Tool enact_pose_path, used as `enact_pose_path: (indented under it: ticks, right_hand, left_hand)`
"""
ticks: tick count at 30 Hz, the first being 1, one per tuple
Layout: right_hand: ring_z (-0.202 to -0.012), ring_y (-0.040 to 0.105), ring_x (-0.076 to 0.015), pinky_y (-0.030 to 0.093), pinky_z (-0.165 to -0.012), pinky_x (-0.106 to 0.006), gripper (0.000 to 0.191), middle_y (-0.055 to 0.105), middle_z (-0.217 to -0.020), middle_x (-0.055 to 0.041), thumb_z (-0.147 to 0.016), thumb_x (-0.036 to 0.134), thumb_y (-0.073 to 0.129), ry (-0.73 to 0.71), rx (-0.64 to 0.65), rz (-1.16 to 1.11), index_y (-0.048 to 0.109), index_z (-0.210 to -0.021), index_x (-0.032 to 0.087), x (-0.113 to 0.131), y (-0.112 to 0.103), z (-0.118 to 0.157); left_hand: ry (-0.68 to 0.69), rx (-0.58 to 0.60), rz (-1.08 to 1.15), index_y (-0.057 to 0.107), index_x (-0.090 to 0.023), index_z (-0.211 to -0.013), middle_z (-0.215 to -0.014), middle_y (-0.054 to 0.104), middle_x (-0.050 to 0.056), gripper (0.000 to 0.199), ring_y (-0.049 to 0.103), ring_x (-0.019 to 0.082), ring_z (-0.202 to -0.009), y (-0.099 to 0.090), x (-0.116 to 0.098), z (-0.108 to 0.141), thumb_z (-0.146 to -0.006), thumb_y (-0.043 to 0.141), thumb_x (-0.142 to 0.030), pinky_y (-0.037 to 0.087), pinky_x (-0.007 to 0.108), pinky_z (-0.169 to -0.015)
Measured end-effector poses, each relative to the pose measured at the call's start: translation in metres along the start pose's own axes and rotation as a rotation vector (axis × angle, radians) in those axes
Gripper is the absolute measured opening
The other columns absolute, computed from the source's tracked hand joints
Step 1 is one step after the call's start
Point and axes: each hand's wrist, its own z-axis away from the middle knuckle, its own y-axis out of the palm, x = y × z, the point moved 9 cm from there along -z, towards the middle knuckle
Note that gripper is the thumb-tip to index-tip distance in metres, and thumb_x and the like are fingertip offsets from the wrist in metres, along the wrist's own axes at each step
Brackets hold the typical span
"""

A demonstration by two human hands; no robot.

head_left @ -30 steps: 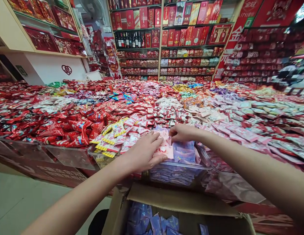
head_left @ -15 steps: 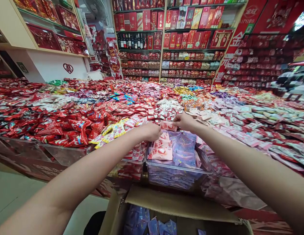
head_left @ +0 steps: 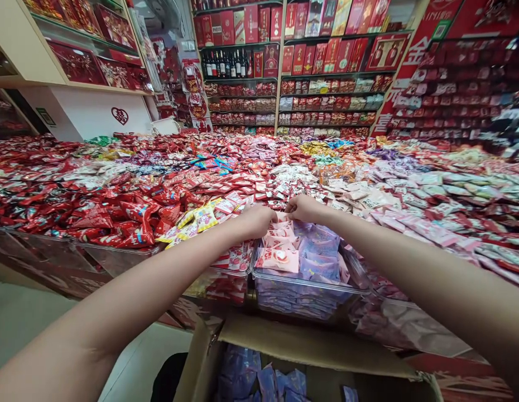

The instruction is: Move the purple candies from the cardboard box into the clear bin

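At the back of a clear bin [head_left: 310, 283], my left hand [head_left: 260, 221] and my right hand [head_left: 302, 209] are close together. Both have their fingers closed on a pink packet [head_left: 282, 218] between them, one at each side. It lies at the far end of a row of pink packets [head_left: 278, 258] along the bin's left side. Purple packets [head_left: 320, 257] fill the middle of the bin, with more stacked beneath, seen through the front wall. My fingertips are partly hidden behind the hands.
An open cardboard box [head_left: 322, 346] with purple packets [head_left: 239, 371] inside stands below the bin. Red packets [head_left: 134, 218] heap up at the left, pale ones [head_left: 435, 195] at the right. Shelves [head_left: 280, 78] of bottles and boxes rise behind.
The pink packet has moved down and left onto the back of the row. My right hand has come closer to my left. The view has shifted slightly.
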Motion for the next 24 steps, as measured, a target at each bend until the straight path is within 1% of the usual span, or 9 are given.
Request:
enact_pose_path:
  ticks: [2,4,6,7,9,12,14,19,24]
  right_hand:
    - [-0.069,0.058,-0.0142,0.041,-0.057,-0.020,0.022,0.066,-0.080,-0.0042,-0.065,0.020,0.059,-0.005,0.018,0.038,0.066,-0.085,0.016,0.002,-0.004,0.004]
    - [-0.074,0.058,-0.0151,0.041,-0.059,-0.021,0.024,0.066,-0.086,-0.0050,-0.067,0.022,0.057,-0.009,-0.030,0.089,0.065,-0.089,0.016,0.004,-0.015,0.013]
    - [-0.074,0.057,-0.0151,0.040,-0.060,-0.021,0.023,0.066,-0.086,-0.0047,-0.070,0.023,0.053,-0.029,-0.078,0.109,0.064,-0.089,0.016,0.007,-0.027,0.027]
    - [-0.073,0.057,-0.0147,0.040,-0.059,-0.021,0.022,0.066,-0.084,-0.0040,-0.071,0.023,0.052,-0.048,-0.064,0.101,0.065,-0.087,0.017,0.010,-0.028,0.035]
    - [-0.071,0.058,-0.0137,0.040,-0.059,-0.020,0.020,0.066,-0.081,-0.0022,-0.070,0.023,0.053,-0.105,0.046,0.064,0.065,-0.085,0.018,0.016,-0.020,0.050]
    - [-0.069,0.057,-0.0132,0.040,-0.057,-0.019,0.020,0.067,-0.080,-0.0001,-0.067,0.026,0.057,-0.171,0.234,0.028,0.065,-0.085,0.021,0.023,0.003,0.068]
    - [-0.065,0.056,-0.0128,0.038,-0.054,-0.020,0.019,0.066,-0.075,0.0005,-0.067,0.026,0.057,-0.182,0.265,0.036,0.065,-0.083,0.021,0.024,0.012,0.072]
    - [-0.061,0.053,-0.0121,0.037,-0.053,-0.021,0.016,0.064,-0.069,-0.0005,-0.070,0.026,0.053,-0.218,0.196,-0.100,0.065,-0.077,0.018,0.022,0.015,0.061]
    - [-0.059,0.052,-0.0123,0.037,-0.054,-0.023,0.019,0.064,-0.070,-0.0021,-0.069,0.027,0.053,-0.190,0.144,-0.262,0.063,-0.081,0.015,0.021,0.016,0.055]
  left_hand:
    - [-0.011,-0.027,0.004,0.064,-0.022,-0.093,-0.092,0.065,0.008,0.030,0.056,0.024,-0.089,-0.003,0.001,-0.001,-0.069,0.047,-0.015,0.040,0.032,-0.073]
    - [-0.017,-0.066,0.017,0.063,-0.020,-0.095,-0.096,0.063,0.009,0.030,0.055,0.025,-0.091,-0.011,0.002,0.002,-0.071,0.045,-0.016,0.039,0.033,-0.075]
    - [-0.006,-0.091,0.039,0.062,-0.019,-0.096,-0.098,0.063,0.008,0.029,0.054,0.022,-0.092,-0.019,0.002,0.010,-0.074,0.043,-0.019,0.039,0.031,-0.076]
    - [0.021,-0.088,0.063,0.062,-0.019,-0.096,-0.097,0.063,0.007,0.029,0.055,0.020,-0.090,-0.022,0.000,0.016,-0.075,0.042,-0.020,0.039,0.029,-0.076]
    - [0.106,-0.052,0.136,0.063,-0.019,-0.093,-0.093,0.064,0.005,0.027,0.056,0.016,-0.084,-0.024,-0.008,0.028,-0.075,0.043,-0.021,0.040,0.025,-0.072]
    - [0.204,0.031,0.228,0.063,-0.018,-0.088,-0.086,0.065,0.004,0.023,0.057,0.015,-0.076,-0.021,-0.021,0.047,-0.075,0.046,-0.026,0.039,0.024,-0.066]
    - [0.175,0.052,0.226,0.061,-0.018,-0.087,-0.082,0.065,0.004,0.022,0.056,0.015,-0.071,-0.019,-0.022,0.057,-0.075,0.047,-0.031,0.038,0.024,-0.061]
    - [0.038,-0.023,0.236,0.049,-0.019,-0.103,-0.089,0.062,0.004,0.029,0.055,0.016,-0.076,-0.022,-0.014,0.071,-0.075,0.046,-0.028,0.039,0.023,-0.061]
    - [-0.008,-0.130,0.260,0.044,-0.020,-0.113,-0.097,0.061,0.006,0.037,0.055,0.018,-0.084,-0.019,-0.005,0.063,-0.076,0.045,-0.023,0.040,0.026,-0.070]
